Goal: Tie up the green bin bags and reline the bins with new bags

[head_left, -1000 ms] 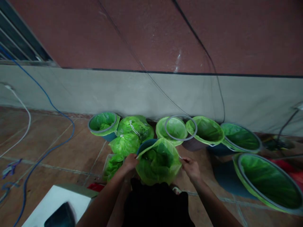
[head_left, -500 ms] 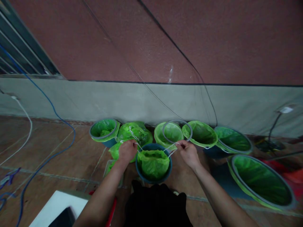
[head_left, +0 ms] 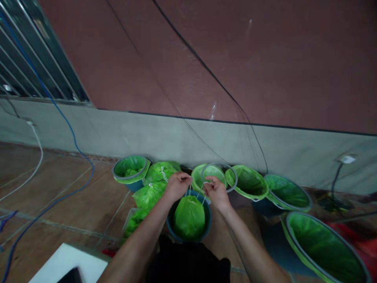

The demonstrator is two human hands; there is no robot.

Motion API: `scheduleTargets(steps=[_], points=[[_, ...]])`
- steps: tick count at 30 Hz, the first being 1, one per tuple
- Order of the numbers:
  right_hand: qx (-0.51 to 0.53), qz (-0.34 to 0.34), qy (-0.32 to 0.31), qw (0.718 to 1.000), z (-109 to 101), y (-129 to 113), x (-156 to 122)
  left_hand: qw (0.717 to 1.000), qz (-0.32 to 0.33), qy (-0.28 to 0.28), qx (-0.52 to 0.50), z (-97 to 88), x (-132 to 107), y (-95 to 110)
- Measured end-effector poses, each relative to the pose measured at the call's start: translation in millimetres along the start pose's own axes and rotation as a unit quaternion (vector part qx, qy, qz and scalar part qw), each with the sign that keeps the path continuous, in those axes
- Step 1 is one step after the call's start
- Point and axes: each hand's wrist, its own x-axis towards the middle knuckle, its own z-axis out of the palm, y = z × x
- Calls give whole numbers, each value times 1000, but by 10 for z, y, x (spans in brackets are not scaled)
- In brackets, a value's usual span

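A green drawstring garbage bag (head_left: 189, 218) sits inside a blue bin (head_left: 208, 225), its mouth gathered nearly closed. My left hand (head_left: 178, 185) pinches a white drawstring loop just above the bag's left side. On the right, my right hand (head_left: 217, 193) grips the other white drawstring loop, fingers closed. Both strings run taut down to the bag's top. Beside my left forearm lie tied green bags (head_left: 150, 195), one with a white string knot. A loose grey ring (head_left: 203, 173) rests across the light green-lined bin (head_left: 195, 177) behind my right hand.
Several green-lined bins stand along the wall, among them one at left (head_left: 134, 184) and a large one at right (head_left: 326, 239). A blue cable (head_left: 77, 145) trails over the floor. A white box (head_left: 70, 261) with a dark object on it is at lower left.
My hands have moved closer together and pulled the drawstrings. The bag's mouth, open before, has cinched nearly closed and the bag stands taller. The camera view has tilted slightly.
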Motion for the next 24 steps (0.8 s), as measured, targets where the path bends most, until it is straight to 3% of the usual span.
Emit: scheduleTargets(steps=[2,5,7,9,11,14,16,19,22,24], points=[[9,-24,-49,998,93,-68,-44,999,40,18,-18,1,9,55],[4,-30,-125,992,267,-94,-103,998,47,32,-28,37,-2,135],[-16,-18,-136,990,367,-74,-122,998,50,17,-27,72,-23,163],[-42,-28,-109,993,420,-64,-119,997,59,-5,-55,104,-49,137],[-66,-47,-77,994,418,-88,-105,993,34,-3,-113,138,-84,35],[-63,-46,-76,994,350,-174,-85,978,-57,0,-201,232,-173,-244],[-35,-22,-77,996,290,-238,-77,967,-85,-67,-233,332,-261,-453],[1,7,-61,998,208,-315,-61,949,-78,-163,-260,493,-389,-677],[28,11,-62,998,140,-360,-22,950,-51,-183,-250,600,-440,-763],[51,10,-48,997,94,-371,12,960,-49,-167,-219,637,-421,-786]])
